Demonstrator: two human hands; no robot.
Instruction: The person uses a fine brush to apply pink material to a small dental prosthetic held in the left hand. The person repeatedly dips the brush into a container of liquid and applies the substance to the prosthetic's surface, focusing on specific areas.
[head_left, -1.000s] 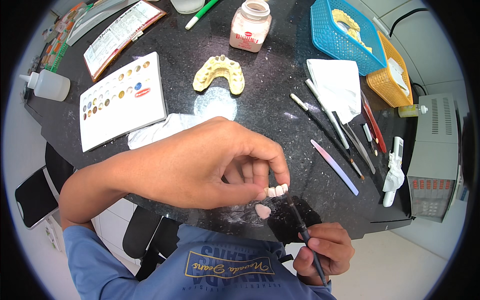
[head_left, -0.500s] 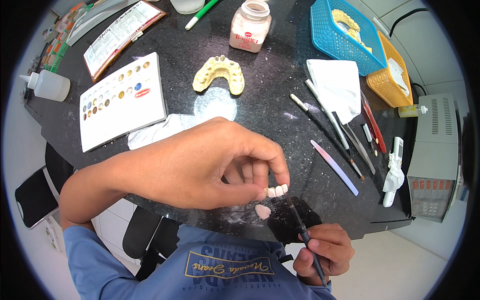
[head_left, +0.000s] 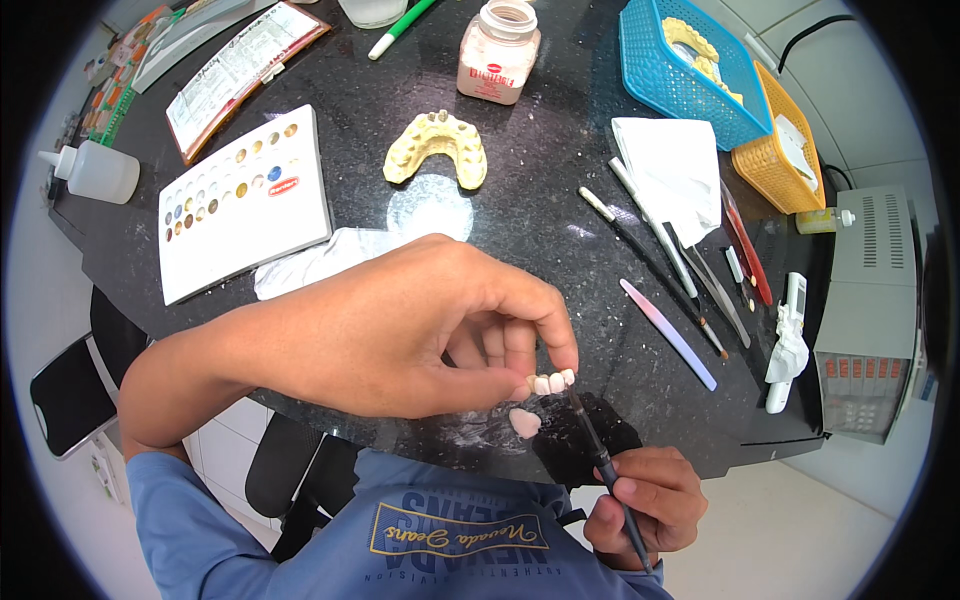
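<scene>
Between thumb and forefinger, my left hand (head_left: 430, 335) pinches a short dental bridge (head_left: 551, 383) of several white teeth, held over the dark table. My right hand (head_left: 650, 505) grips a slim black-handled brush (head_left: 607, 465) like a pen. Its tip meets the right end of the bridge. Just below the bridge, a small pink mound (head_left: 525, 423) of material lies on the tabletop. A yellowish plaster dental model (head_left: 437, 152), shaped like an arch, sits farther back.
A white palette (head_left: 245, 205) with coloured dots lies to the left, beside a white cloth. Behind the model stands a jar of pink powder (head_left: 497, 55). Brushes, tweezers (head_left: 718, 295) and a nail file (head_left: 668, 333) lie at right, near a blue basket (head_left: 650, 75) holding models.
Both hands keep nearly the same pose. The brush tip has shifted very slightly up and left along the bridge's right end.
</scene>
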